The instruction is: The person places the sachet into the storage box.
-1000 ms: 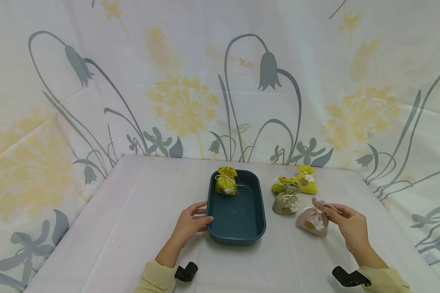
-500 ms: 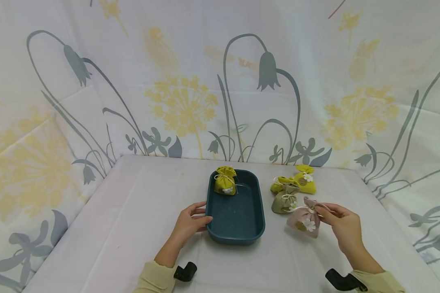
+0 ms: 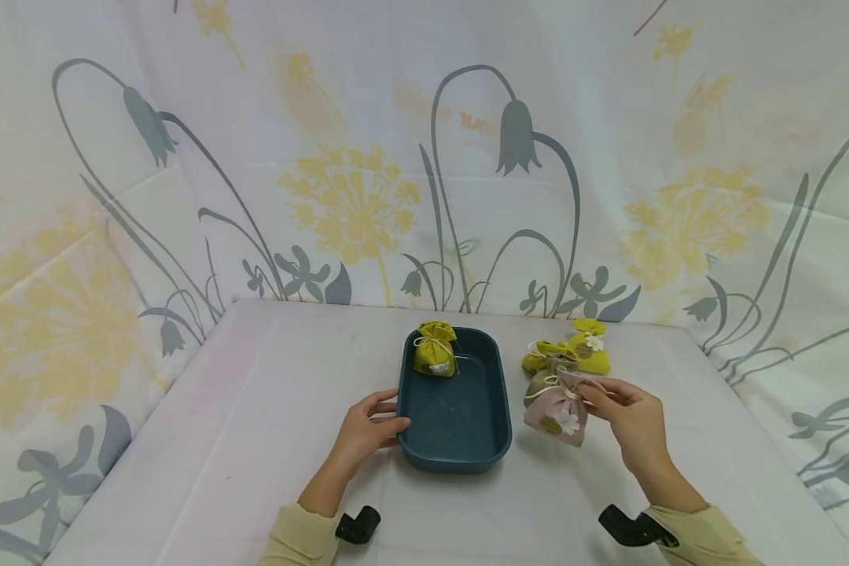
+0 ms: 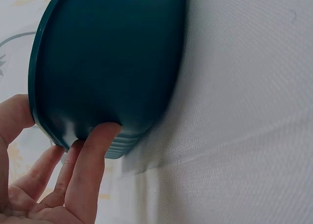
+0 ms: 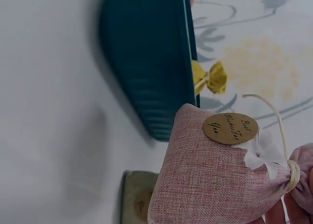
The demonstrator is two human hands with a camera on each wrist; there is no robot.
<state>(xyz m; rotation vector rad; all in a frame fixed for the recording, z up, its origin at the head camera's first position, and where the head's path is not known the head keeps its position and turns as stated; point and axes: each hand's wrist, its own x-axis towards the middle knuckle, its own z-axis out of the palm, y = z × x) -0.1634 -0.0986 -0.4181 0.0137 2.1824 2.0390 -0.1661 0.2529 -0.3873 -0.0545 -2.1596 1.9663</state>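
My right hand [image 3: 633, 417] pinches a pink drawstring pouch [image 3: 548, 413] by its gathered neck, above the table and right of a teal plastic tray [image 3: 460, 440]. In the right wrist view the pouch [image 5: 205, 175] shows a white flower, an oval "Best Wishes For You" tag and a cream cord. My left hand [image 3: 368, 424] holds the tray's left side, thumb at the rim and fingers against the outer wall [image 4: 112, 77]. One yellow-green pouch [image 3: 435, 352] stands in the tray's far left corner. In the head view the pink pouch partly covers an olive pouch [image 3: 535, 385].
Two more yellow pouches lie behind the olive one: a small one [image 3: 535, 360] and one with a white flower [image 3: 594, 358]. A white cloth [image 3: 290, 377] covers the table. Behind it hangs a flower-printed curtain [image 3: 368, 118].
My right hand has carried the pink pouch leftward toward the tray, passing in front of the olive pouch. The left hand and the tray have stayed in place.
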